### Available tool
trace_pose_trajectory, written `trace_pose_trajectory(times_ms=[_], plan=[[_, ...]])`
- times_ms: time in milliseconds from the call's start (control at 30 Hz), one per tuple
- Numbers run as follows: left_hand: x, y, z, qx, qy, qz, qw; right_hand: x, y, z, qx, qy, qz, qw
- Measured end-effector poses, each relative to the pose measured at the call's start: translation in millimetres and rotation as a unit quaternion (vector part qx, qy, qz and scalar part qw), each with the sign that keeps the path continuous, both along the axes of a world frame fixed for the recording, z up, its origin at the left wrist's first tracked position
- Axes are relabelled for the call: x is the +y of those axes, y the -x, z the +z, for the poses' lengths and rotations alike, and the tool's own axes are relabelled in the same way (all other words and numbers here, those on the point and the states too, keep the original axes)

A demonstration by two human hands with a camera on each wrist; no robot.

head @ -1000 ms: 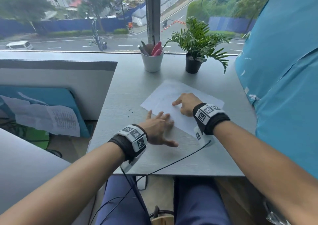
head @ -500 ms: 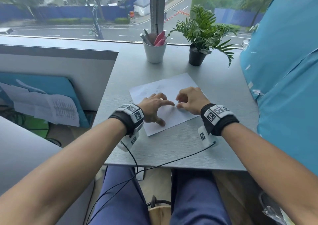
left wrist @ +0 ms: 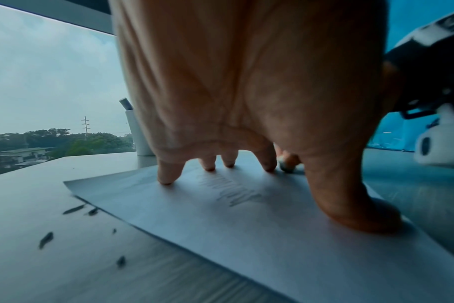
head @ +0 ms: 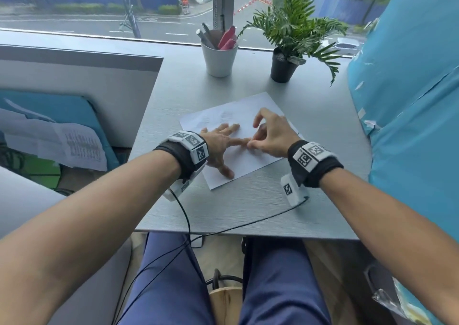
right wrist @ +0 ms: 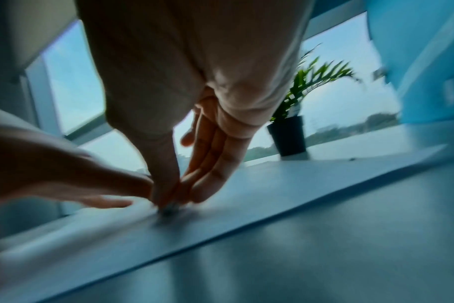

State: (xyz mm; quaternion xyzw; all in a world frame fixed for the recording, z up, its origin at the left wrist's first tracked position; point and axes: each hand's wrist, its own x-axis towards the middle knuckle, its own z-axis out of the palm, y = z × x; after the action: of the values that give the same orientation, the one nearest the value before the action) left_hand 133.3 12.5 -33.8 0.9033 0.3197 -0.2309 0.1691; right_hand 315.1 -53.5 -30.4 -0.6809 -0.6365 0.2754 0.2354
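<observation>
On the grey counter (head: 248, 207) beside the window (head: 99, 13), a white sheet of paper (head: 250, 163) lay flat, turned at an angle to the near edge, with faint writing on its far half. The person's left hand (head: 218, 145) rested on the near left part of the sheet. Its fingers (left wrist: 166, 174) were spread and nearly straight, the fingertips and thumb pressed down on the paper and gripping nothing. The right hand (head: 270, 135) was just beside it over the middle of the sheet, wrist raised. Its thumb and some fingertips were drawn together in a pinch round a small grey piece (right wrist: 169, 209), which touched the paper right next to the left forefinger. What that piece was could not be told, since the right wrist view was blurred. Both wrists wore black bands (head: 191, 148) with white marker blocks, and a thin black cable (head: 236, 226) ran across the counter and off its near edge. At the far side stood a white cup (head: 219, 59) holding pens (head: 206, 35). To its right, well apart from the paper, was a small potted plant (head: 285, 67). A few dark flecks (left wrist: 46, 238) lay on the counter just left of the sheet. Blue sheeting (head: 409, 101) rose along the counter's right side.
</observation>
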Motion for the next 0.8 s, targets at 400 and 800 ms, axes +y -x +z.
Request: trace_pose_trajectory(times_ms=[400, 800], plan=[[-0.3, -0.3, 1.2, 0.012, -0.001, 0.004, 1.0, -8.2, 8.5, 0.4, -0.009, 0.056, 0.068, 0.996], [-6.6, -6.2, 4.8, 0.038, -0.002, 0.017, 0.999, -14.4, 0.2, 3.7, -0.029, 0.012, 0.0, 1.0]])
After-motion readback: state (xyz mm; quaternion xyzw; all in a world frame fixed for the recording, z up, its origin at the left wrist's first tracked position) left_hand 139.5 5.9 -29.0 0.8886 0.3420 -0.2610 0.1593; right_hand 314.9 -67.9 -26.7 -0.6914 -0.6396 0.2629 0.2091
